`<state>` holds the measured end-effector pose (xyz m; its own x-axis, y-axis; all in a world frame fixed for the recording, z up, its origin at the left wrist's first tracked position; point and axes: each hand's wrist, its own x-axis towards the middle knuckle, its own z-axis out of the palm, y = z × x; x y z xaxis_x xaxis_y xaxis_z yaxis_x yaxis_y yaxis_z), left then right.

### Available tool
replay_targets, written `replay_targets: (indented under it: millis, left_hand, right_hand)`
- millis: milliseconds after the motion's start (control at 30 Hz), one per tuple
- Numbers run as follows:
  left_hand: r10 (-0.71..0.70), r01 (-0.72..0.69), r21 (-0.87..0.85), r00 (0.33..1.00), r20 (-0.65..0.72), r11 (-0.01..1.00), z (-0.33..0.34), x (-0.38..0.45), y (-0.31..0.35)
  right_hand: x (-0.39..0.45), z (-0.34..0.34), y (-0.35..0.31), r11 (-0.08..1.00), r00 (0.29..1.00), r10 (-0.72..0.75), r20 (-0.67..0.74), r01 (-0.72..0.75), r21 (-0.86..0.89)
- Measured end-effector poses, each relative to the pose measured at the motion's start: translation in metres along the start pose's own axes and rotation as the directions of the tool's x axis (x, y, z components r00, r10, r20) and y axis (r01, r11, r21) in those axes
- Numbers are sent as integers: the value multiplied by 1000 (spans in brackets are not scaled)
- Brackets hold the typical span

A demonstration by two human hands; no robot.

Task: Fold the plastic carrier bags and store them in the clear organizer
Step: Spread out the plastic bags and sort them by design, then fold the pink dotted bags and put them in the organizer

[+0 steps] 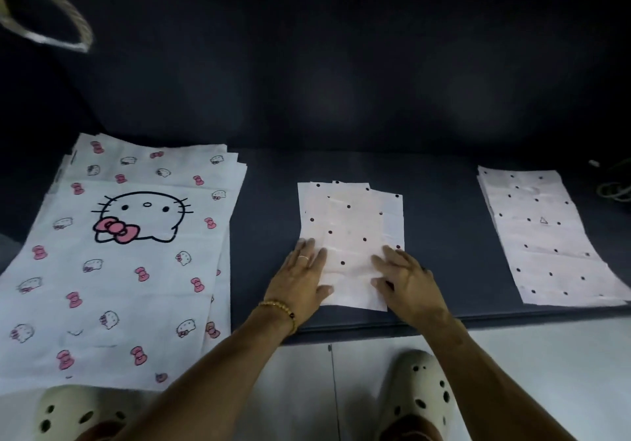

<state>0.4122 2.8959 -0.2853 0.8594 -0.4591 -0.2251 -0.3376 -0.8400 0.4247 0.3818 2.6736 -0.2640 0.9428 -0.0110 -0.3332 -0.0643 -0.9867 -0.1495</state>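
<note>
Three groups of bags lie on the dark mat (266, 201). Your folded dotted bag (348, 235) sits at centre: pale pink plastic, black polka dots, folded into a narrow upright strip with offset layers showing at its 12 o'clock edge and a white panel along its 3 o'clock side. Your left hand (300, 280) lies flat on its 7 o'clock corner, fingers straight, pressing. Your right hand (406, 280) presses its 5 o'clock corner, fingers spread and straight; neither hand grips anything. At 9 o'clock, well apart, a stack of white cat-print bags (119, 252) with pink bows lies unfolded. At 3 o'clock, a stack of flat pink dotted bags (543, 235) lies tilted.
</note>
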Motion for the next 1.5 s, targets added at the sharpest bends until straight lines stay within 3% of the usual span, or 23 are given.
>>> replay_targets:
  millis: [133,267,433,600,700,767,833,867,900,1000,1133,1233,1300,1400,1500]
  left_hand:
    - [13,-15,-57,999,-40,998,5,32,24]
    - [4,-7,-96,1000,-26,995,7,40,33]
    - [51,-44,91,996,-70,995,26,26,26]
    - [-4,4,-3,992,-124,1000,29,70,62]
    - [-44,27,-136,991,-123,990,19,82,74]
    - [-190,73,-413,949,-251,908,6,70,65]
    - [-409,94,-686,858,-312,722,-8,48,44]
    - [-460,84,-730,823,-333,679,-15,34,30]
    - [-447,79,-692,815,-370,718,-20,20,16]
    - [-155,-14,-341,874,-461,940,-26,-14,-21]
    - [-57,23,-246,990,-131,969,-26,-44,-42]
    - [-69,43,-257,993,-94,966,-29,-56,-47]
    - [-109,81,-264,990,-94,961,-32,-61,-48]
    - [-194,134,-383,973,-124,914,-36,-67,-44]
    - [-323,245,-437,940,-113,866,-31,-66,-39]
  right_hand:
    - [7,-8,27,999,997,49,-53,-49,7]
    - [12,-19,38,976,970,140,-200,-101,193]
    - [19,-30,35,934,877,264,-401,-128,334]
    - [19,-40,33,915,797,289,-530,-67,398]
    - [16,-45,23,920,795,226,-563,16,392]
    - [13,-44,11,923,816,156,-557,81,377]
    - [9,-38,-6,923,845,43,-534,170,345]
    - [7,-34,-17,919,856,-25,-516,224,326]
    - [5,-29,-28,908,862,-95,-498,280,311]
    - [-4,-10,-59,871,874,-249,-418,390,298]
    - [-19,14,-79,917,908,-300,-293,359,172]
    - [-23,22,-79,943,927,-269,-260,308,122]
    - [-25,19,-77,929,958,-179,-223,239,282]
    - [-25,11,-71,801,989,38,-144,57,596]
    - [-20,6,-72,726,988,156,-14,-105,679]
